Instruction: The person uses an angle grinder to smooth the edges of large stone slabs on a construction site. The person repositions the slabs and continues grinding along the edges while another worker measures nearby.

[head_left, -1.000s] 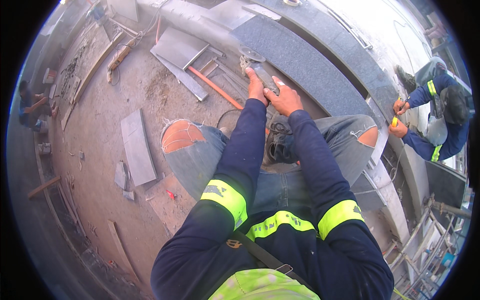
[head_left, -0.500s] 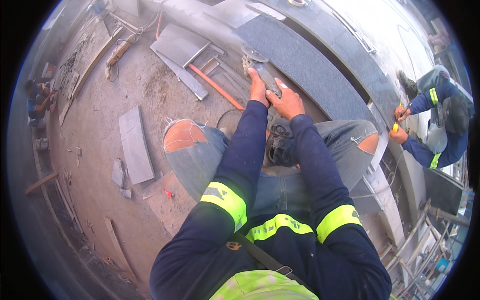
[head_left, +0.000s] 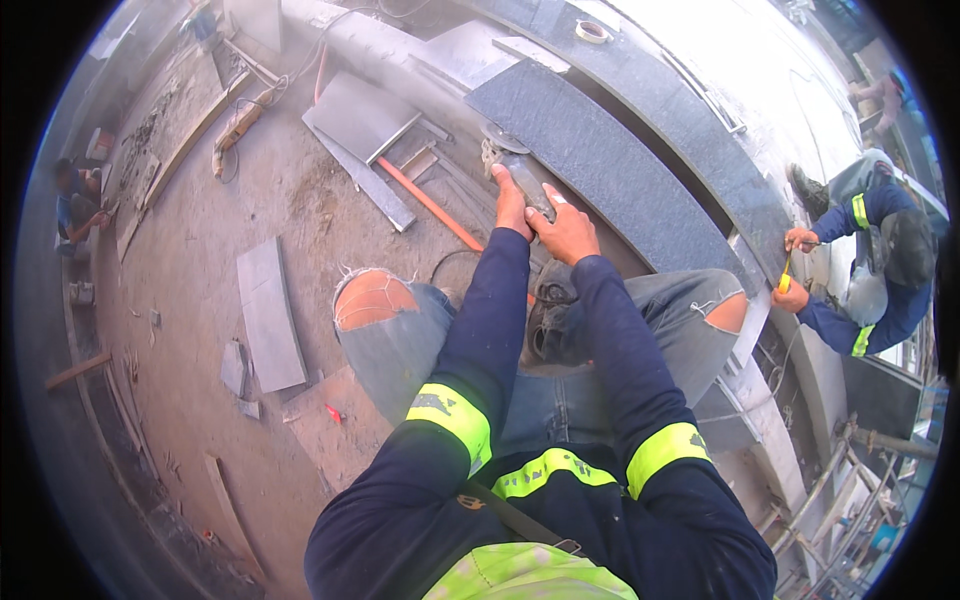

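Both my hands are wrapped around a dusty grey angle grinder (head_left: 532, 192) out ahead of my crossed legs. My left hand (head_left: 512, 208) grips it near its head. Behind that, my right hand (head_left: 568, 230) closes on the body, with white wrapping on one finger. The round cutting disc (head_left: 507, 142) at the grinder's far end lies at the near edge of a long dark grey stone slab (head_left: 610, 150). Whether the disc touches the stone, I cannot tell. Pale dust hangs around the grinder's head.
At right a co-worker (head_left: 875, 250) holds a yellow tape measure (head_left: 785, 284) at another long slab. A tape roll (head_left: 592, 32) lies at the top. Leftward are cut tiles (head_left: 272, 315), an orange pole (head_left: 430, 205), a second power tool (head_left: 237, 128) and a plank (head_left: 232, 510).
The whole view has tilted, so the slab, grinder and hands sit lower in the picture. The disc shows narrower than before. My grip on the grinder is unchanged.
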### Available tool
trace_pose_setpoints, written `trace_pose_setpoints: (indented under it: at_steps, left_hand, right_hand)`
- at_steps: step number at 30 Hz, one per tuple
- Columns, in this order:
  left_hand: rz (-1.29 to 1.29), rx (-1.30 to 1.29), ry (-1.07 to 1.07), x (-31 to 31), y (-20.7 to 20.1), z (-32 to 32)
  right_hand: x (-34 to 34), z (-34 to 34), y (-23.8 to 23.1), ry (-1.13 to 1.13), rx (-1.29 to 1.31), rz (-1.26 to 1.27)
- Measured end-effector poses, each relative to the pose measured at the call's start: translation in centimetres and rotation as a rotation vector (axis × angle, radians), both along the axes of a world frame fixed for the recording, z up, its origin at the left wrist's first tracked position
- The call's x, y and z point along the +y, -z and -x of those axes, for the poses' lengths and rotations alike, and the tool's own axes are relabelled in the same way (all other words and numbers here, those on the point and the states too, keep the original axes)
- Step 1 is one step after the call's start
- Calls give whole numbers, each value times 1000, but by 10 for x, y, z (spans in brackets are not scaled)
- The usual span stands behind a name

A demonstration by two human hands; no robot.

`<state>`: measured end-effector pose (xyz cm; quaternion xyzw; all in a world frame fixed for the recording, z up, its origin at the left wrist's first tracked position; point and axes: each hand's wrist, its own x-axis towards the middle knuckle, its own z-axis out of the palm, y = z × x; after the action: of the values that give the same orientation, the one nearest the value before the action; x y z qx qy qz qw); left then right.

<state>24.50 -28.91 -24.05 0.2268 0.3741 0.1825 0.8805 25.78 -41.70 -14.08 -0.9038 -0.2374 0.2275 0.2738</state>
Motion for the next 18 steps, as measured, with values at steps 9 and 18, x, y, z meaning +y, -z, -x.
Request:
trace_pose_setpoints:
  at_steps: [9, 18]
  left_hand:
    - [2, 12, 0, -14, -1, 7]
    - [18, -11, -5, -18, -5, 9]
  right_hand:
    - [-14, 5, 1, 0, -14, -6]
    - [-18, 9, -8, 2, 12, 12]
